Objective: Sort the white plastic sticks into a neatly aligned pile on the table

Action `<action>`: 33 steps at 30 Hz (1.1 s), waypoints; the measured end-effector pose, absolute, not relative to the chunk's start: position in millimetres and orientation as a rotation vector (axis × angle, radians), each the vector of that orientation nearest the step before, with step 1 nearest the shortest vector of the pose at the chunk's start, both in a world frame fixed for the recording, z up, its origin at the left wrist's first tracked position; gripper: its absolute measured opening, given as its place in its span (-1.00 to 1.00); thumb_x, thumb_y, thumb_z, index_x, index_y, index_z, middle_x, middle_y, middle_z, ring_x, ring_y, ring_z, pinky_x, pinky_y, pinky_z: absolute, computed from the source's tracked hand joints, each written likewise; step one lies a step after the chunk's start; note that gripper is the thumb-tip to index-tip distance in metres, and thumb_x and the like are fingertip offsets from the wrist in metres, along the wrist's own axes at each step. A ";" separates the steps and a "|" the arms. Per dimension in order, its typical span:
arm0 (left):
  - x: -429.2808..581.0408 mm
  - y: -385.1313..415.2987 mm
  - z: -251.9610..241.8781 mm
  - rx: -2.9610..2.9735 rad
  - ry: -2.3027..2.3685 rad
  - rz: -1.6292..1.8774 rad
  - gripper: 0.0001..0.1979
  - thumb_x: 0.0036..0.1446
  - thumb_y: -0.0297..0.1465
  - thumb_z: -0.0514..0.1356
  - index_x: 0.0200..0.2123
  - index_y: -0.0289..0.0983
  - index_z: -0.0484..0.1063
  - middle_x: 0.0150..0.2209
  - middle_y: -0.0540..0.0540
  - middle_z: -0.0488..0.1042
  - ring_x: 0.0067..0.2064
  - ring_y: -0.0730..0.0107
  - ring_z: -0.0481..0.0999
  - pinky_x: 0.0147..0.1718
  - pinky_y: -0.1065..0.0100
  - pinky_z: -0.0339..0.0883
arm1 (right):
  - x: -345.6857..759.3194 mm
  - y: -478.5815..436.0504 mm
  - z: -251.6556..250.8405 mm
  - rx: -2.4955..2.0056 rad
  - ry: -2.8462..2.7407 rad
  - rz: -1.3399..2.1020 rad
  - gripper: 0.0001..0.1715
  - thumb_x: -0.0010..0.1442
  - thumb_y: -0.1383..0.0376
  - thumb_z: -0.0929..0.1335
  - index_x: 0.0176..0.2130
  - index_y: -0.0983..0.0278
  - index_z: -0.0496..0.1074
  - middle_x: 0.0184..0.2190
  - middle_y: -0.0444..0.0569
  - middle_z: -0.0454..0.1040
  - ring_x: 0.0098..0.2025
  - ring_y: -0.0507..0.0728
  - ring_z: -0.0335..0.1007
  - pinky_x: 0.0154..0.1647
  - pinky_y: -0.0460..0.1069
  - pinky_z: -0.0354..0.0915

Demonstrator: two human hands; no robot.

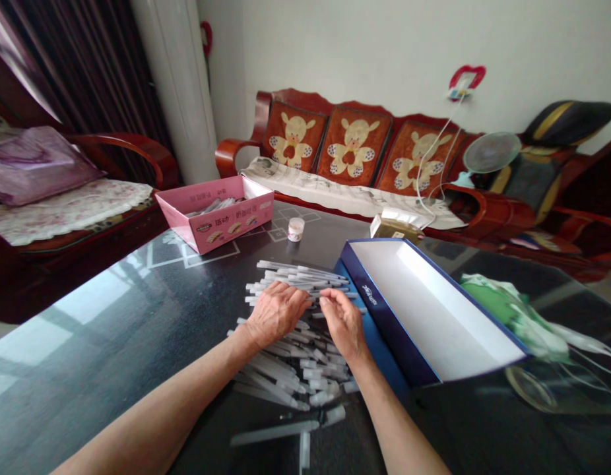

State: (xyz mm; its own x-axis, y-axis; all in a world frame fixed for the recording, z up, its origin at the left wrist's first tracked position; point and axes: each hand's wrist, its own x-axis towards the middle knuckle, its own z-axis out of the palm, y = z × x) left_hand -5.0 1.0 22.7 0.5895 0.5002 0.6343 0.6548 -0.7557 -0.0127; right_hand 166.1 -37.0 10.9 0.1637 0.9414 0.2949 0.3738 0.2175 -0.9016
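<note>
Many whitish translucent pen-like tubes (278, 379) lie in a loose pile on the dark glossy table (102, 330), with shorter cap-like pieces (325, 382) at its right side. My left hand (278, 309) is over the middle of the pile, its fingers curled and pressed together; what they hold is hidden. Just right of it, my right hand (344, 320) has thumb and forefinger pinched near the tube ends, and anything between them is too small to tell. The fingertips of both hands are close together. Further tubes lie side by side beyond my hands.
A pink box (214, 227) with tubes inside stands at the back left. Near it is a small white cup (295, 229). An open blue box (394, 316), white inside, lies to the right, with a tissue pack (395, 227) behind and a green-white bag (513, 316) beside it.
</note>
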 end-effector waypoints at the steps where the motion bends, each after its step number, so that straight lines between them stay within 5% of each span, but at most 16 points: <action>1: -4.7 0.8 22.9 -2.574 -0.951 -0.912 -0.75 0.29 -0.31 0.00 -0.34 -0.27 0.39 -0.49 -0.03 0.43 -0.41 0.35 0.39 -0.33 0.31 0.17 | 166.2 -37.2 11.3 -1.374 -1.444 0.614 -0.73 0.19 0.15 0.28 -0.26 0.27 0.45 -0.34 -0.02 0.52 -0.28 0.12 0.44 -0.26 -0.04 0.33; 5: -4.2 0.5 23.2 -2.578 -0.949 -0.905 -0.75 0.29 -0.31 0.01 -0.35 -0.27 0.39 -0.50 -0.02 0.42 -0.41 0.34 0.39 -0.33 0.31 0.17 | 165.1 -37.4 13.4 -1.392 -1.540 0.531 -0.69 0.22 0.14 0.26 -0.38 0.27 0.46 -0.42 -0.04 0.50 -0.33 0.12 0.41 -0.29 -0.05 0.31; 8: -4.4 0.5 23.6 -2.579 -0.946 -0.904 -0.76 0.29 -0.31 0.01 -0.34 -0.27 0.40 -0.50 -0.03 0.42 -0.41 0.34 0.39 -0.33 0.31 0.17 | 163.6 -37.7 13.3 -1.346 -1.514 0.571 -0.79 0.17 0.21 0.30 -0.27 0.26 0.46 -0.34 -0.03 0.52 -0.28 0.12 0.43 -0.26 -0.04 0.32; 12: -4.4 0.3 24.8 -2.572 -0.939 -0.915 -0.76 0.29 -0.32 0.00 -0.34 -0.27 0.40 -0.51 -0.03 0.42 -0.42 0.36 0.39 -0.34 0.32 0.16 | 163.6 -38.3 13.0 -1.341 -1.444 0.607 -0.68 0.13 0.23 0.32 -0.10 0.26 0.40 -0.24 -0.01 0.52 -0.25 0.12 0.44 -0.26 -0.04 0.33; 18: -4.2 0.2 24.2 -2.585 -0.936 -0.915 -0.74 0.29 -0.31 0.00 -0.35 -0.27 0.40 -0.51 -0.02 0.42 -0.42 0.35 0.39 -0.35 0.31 0.17 | 164.3 -37.9 14.7 -1.416 -1.555 0.477 -0.67 0.24 0.15 0.23 -0.38 0.27 0.45 -0.40 -0.03 0.50 -0.31 0.12 0.41 -0.24 -0.03 0.29; 25: -5.5 1.6 22.8 -2.581 -0.945 -0.910 -0.73 0.30 -0.30 -0.01 -0.34 -0.28 0.41 -0.51 -0.03 0.42 -0.42 0.36 0.39 -0.33 0.32 0.17 | 163.1 -38.5 11.9 -1.343 -1.474 0.590 -0.67 0.17 0.20 0.30 -0.08 0.27 0.39 -0.21 0.01 0.52 -0.23 0.13 0.44 -0.25 -0.04 0.33; 30: -5.1 2.0 21.9 -2.591 -0.940 -0.907 -0.73 0.29 -0.30 0.00 -0.35 -0.28 0.40 -0.50 -0.03 0.43 -0.42 0.34 0.39 -0.34 0.31 0.17 | 162.3 -39.0 14.5 -1.423 -1.539 0.509 -0.64 0.25 0.11 0.22 -0.36 0.27 0.45 -0.38 -0.02 0.53 -0.30 0.13 0.43 -0.24 -0.04 0.30; 33: -5.2 2.0 22.4 -2.598 -0.944 -0.897 -0.74 0.29 -0.30 0.00 -0.36 -0.27 0.40 -0.50 -0.03 0.42 -0.41 0.33 0.39 -0.34 0.30 0.18 | 162.1 -38.5 14.3 -1.424 -1.562 0.525 -0.66 0.24 0.12 0.23 -0.35 0.27 0.46 -0.39 -0.02 0.54 -0.31 0.13 0.44 -0.25 -0.03 0.30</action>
